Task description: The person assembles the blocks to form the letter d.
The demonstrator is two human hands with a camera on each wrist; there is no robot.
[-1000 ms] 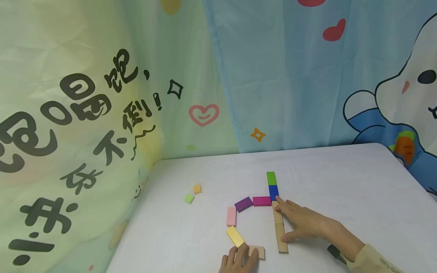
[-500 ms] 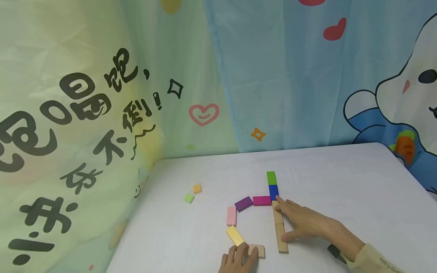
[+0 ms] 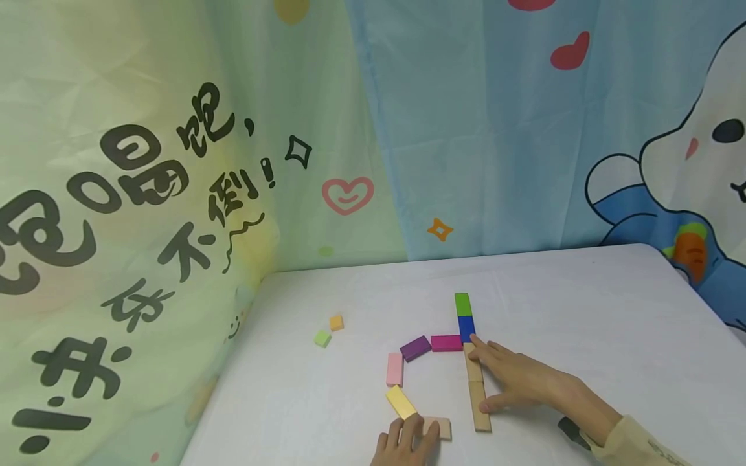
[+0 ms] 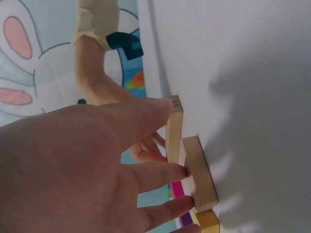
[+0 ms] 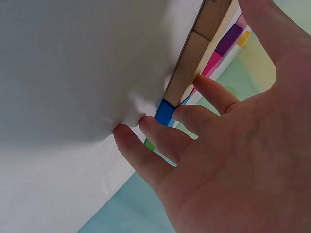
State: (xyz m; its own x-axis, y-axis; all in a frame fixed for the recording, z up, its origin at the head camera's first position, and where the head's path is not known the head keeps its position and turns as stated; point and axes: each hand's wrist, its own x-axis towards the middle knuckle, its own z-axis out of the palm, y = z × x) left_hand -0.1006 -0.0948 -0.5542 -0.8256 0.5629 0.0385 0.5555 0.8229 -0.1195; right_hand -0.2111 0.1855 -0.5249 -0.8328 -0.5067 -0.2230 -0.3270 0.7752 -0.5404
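Several small wooden blocks lie flat in a P-like outline on the white table. Its straight side has a green block, a blue block and two plain wooden blocks. The curve has a magenta block, a purple block, a pink block, a yellow block and a pale wooden block. My left hand rests its fingertips at the pale block, near the yellow one. My right hand lies along the straight side, fingers and thumb extended, touching plain blocks near the blue one.
Two small cubes, one orange and one light green, sit farther left on the white table. A printed curtain hangs behind and to the left. A dark band is at the right wrist.
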